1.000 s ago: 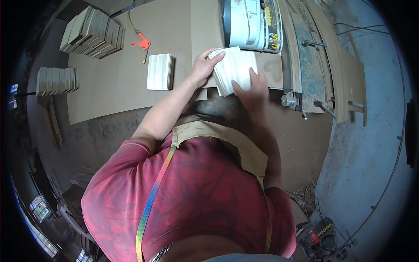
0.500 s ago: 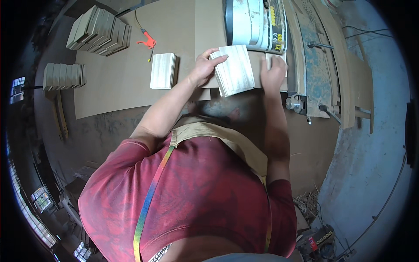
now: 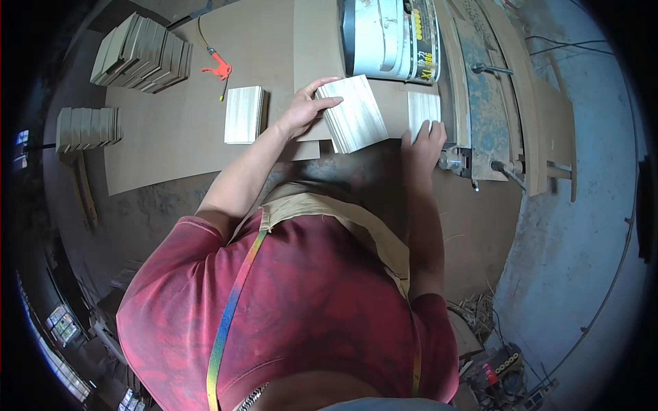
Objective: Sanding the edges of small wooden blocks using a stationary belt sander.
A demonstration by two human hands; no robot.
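My left hand [image 3: 300, 111] is closed on a stack of thin pale wooden boards [image 3: 354, 113], its thumb over the top face. The stack is tilted above the table's near edge. To the right, another pale wooden board [image 3: 423, 108] lies at the table edge. My right hand [image 3: 423, 145] grips its near end, with bent fingertips on top and the thumb by the left corner; the underside is hidden. A small upright stack of similar boards [image 3: 243, 115] stands left of my left hand.
A white plastic container [image 3: 380, 41] lies beyond the boards. At the right is a machine with a worn blue bed [image 3: 480, 96]. A red air blow gun [image 3: 218, 66] lies on the brown table sheet [image 3: 164, 130]. Board stacks [image 3: 140, 55] fill the far left.
My right hand has drawn back toward me, from the middle of the right-hand board to its near end, uncovering the board. The stack in my left hand is turned slightly more.
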